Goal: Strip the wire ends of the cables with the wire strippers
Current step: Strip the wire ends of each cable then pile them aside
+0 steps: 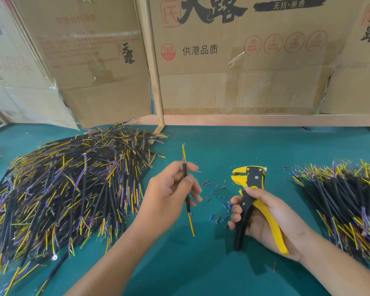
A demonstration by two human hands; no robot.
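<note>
Left hand (pixel 171 193), centre of frame: fingers closed around the black sheath of a single cable (pixel 187 189), held near upright, clear of the table. Yellow and blue cores protruding from the top end above the fingers; yellow core hanging out below the hand. Top tip apparently bared, though too fine to confirm.

Right hand (pixel 263 218), lower right of centre: fingers wrapped around the handles of the yellow-and-black wire strippers (pixel 252 201), head pointing up and to the left, handles spread, front opening empty. Tool and cable apart, not touching.

Green table (pixel 201 263): scatter of small blue and brown insulation offcuts (pixel 220 199) between the two hands. Large heap of cables (pixel 68 189) at left of frame. Second heap (pixel 346 201) at right edge, lying in rough alignment. Cardboard boxes (pixel 233 60) with printed characters across the upper frame, behind a wooden frame (pixel 156 82).
</note>
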